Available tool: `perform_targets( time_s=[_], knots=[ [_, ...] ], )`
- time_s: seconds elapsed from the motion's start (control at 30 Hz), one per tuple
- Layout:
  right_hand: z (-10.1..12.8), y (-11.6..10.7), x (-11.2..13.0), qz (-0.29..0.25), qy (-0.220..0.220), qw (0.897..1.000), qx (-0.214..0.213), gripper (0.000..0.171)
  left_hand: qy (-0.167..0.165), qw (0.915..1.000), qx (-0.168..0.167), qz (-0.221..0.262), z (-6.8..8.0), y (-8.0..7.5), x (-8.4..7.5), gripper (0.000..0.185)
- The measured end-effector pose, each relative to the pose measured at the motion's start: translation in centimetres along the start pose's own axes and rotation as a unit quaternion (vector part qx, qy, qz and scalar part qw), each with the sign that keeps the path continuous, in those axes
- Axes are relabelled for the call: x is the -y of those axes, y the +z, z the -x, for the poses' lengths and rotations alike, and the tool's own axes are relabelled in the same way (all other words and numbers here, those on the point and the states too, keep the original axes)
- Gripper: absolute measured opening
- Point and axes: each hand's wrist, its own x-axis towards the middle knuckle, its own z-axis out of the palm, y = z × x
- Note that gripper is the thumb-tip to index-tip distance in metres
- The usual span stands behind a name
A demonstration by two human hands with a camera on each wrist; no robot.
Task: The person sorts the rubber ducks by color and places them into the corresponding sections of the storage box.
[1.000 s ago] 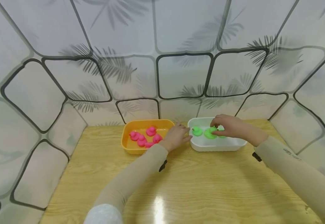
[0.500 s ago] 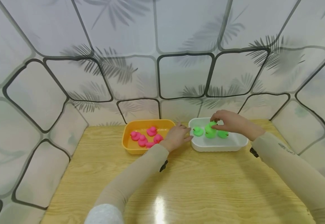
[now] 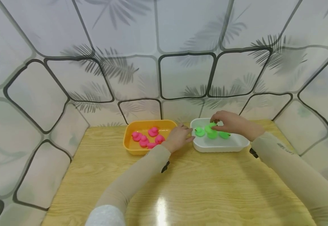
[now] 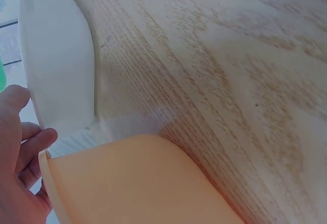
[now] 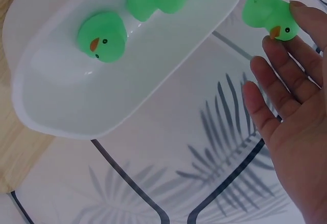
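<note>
My right hand (image 3: 233, 123) pinches a green rubber duck (image 5: 265, 8) by its head between thumb and fingertips. It hangs above the white tray (image 3: 223, 147), overlapping another green duck (image 3: 212, 135) in the head view. More green ducks (image 5: 104, 39) lie in that tray, on either side of the middle one. Between the two trays, my left hand (image 3: 178, 138) reaches over the right rim of the orange tray (image 3: 133, 152). Its fingertips (image 4: 48, 136) are right at the white tray's near-left rim.
Several pink rubber ducks (image 3: 153, 131) lie inside the orange tray, partly behind the left hand. Both trays stand at the back of the wooden table (image 3: 203, 188), close to the patterned wall covering (image 3: 186, 77) that also runs along both sides.
My right hand has lifted a green duck up from the white tray and shifted slightly left with it, uncovering the duck to its right. The left hand has stayed in place.
</note>
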Motion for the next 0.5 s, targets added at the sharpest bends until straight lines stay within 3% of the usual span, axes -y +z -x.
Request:
perform_targets(
  time_s=[0.3,0.5],
  knots=[
    [0.7,2.5,-1.6,-0.006,0.004,1.000,-0.011,0.021,0.015,0.9998,-0.009,-0.012,0.1,0.3,-0.1,0.047],
    [1.9,2.6,-2.3,0.004,-0.009,0.999,-0.037,0.015,0.009,0.9999,-0.006,-0.009,0.1,0.0,-0.1,0.047]
  ],
)
